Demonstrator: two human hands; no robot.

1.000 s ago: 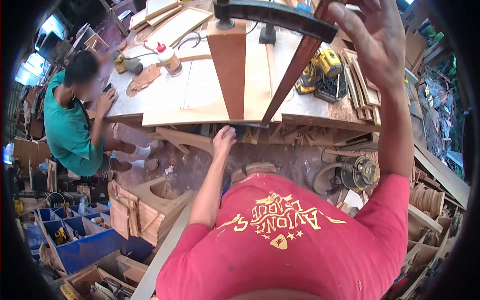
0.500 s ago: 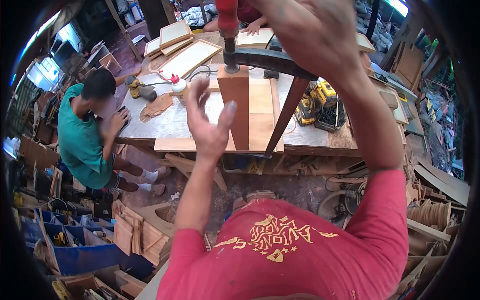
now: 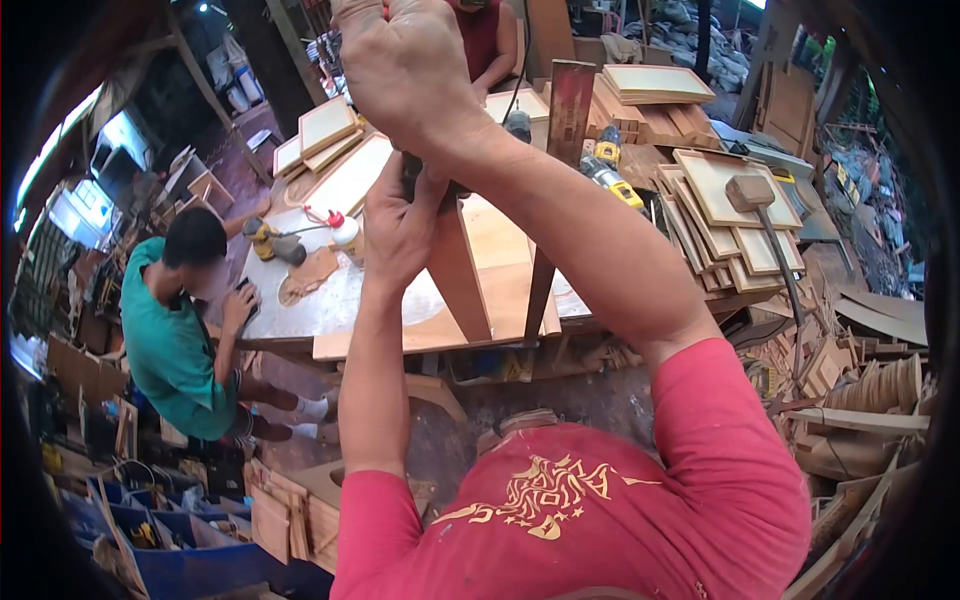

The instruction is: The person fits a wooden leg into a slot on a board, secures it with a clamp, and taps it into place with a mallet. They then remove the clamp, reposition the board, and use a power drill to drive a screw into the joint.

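My right hand (image 3: 410,65) is wrapped round the red clamp handle at the top of the view, and only a bit of the red shows. Just below it, my left hand (image 3: 402,225) is closed round the dark clamp head on top of an upright wooden board (image 3: 462,270). The clamp's steel bar (image 3: 541,290) slants down beside the board to the front edge of the workbench (image 3: 320,300). A flat wooden panel (image 3: 497,235) lies behind the board.
At the left, a person in a green shirt (image 3: 165,325) holds a dark object. Another person (image 3: 485,45) is across the bench. Framed panels (image 3: 735,190), a mallet (image 3: 750,193), a yellow drill (image 3: 610,180) and a glue bottle (image 3: 343,230) lie on the bench.
My right hand has come left onto the red handle. My left hand has moved up and closed round the clamp head. The view has shifted, showing more of the bench's right side.
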